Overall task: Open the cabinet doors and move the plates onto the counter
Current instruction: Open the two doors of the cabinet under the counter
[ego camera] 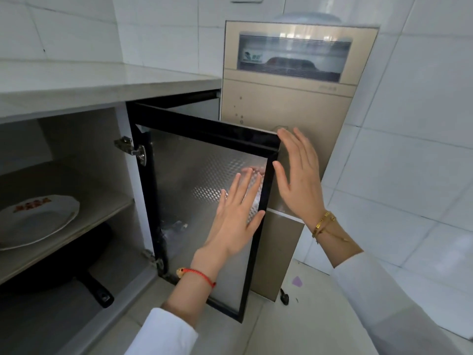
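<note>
- Cabinet door: a black-framed panel of patterned frosted glass, hinged at its far edge and standing swung outward, roughly at a right angle to the cabinet front.
- Left hand: fingers spread and flat, lying against or just in front of the inner glass face, beside the door's free edge; it is clasping nothing.
- Right hand: likewise open with fingers extended, hovering on the outer side of the same free edge, near the upper corner; whether the palm is touching the frame cannot be told.
- Step in hand: judged as the door-opening step, with the free edge lying between the two open palms.
- Plate: white with a red pattern, sitting on the shelf inside the open compartment, well to the left of both hands and untouched.
- Frying pan: dark, lying below that shelf.
- Counter: pale surface above the compartment, up and left of the hands.
- Next move, as judged: both hands are needing to leave the door, reach left into the compartment, close on the plate's rim and lift it clear of the counter's underside.
</note>
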Motion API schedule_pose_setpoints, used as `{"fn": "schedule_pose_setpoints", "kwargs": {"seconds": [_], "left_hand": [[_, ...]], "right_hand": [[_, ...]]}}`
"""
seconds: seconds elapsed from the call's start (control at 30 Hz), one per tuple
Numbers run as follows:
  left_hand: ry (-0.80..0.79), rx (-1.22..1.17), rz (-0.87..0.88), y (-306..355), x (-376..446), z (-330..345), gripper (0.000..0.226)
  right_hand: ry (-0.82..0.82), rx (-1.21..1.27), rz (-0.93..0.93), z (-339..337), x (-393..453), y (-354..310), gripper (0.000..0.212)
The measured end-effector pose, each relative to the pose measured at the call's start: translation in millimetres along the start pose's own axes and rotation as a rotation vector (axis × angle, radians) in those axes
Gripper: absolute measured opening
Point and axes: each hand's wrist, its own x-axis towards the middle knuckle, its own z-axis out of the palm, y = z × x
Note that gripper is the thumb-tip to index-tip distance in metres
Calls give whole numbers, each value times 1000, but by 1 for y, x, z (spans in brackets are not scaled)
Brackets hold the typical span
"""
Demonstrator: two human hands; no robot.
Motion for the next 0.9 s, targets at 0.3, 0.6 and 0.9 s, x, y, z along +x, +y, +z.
{"fn": "schedule_pose_setpoints", "kwargs": {"seconds": [0.3,0.6,0.9], "left_hand": [[-36,42,-42,-5,31,26,80],[-100,97,-56,-9,41,27,83],[-108,149,-78,-7,29,18,82]], "right_hand": [[-81,-93,81,13,9,19,57],[-83,-76,116,21,12,23,57],[-92,-80,102,9,11,11,56]]}}
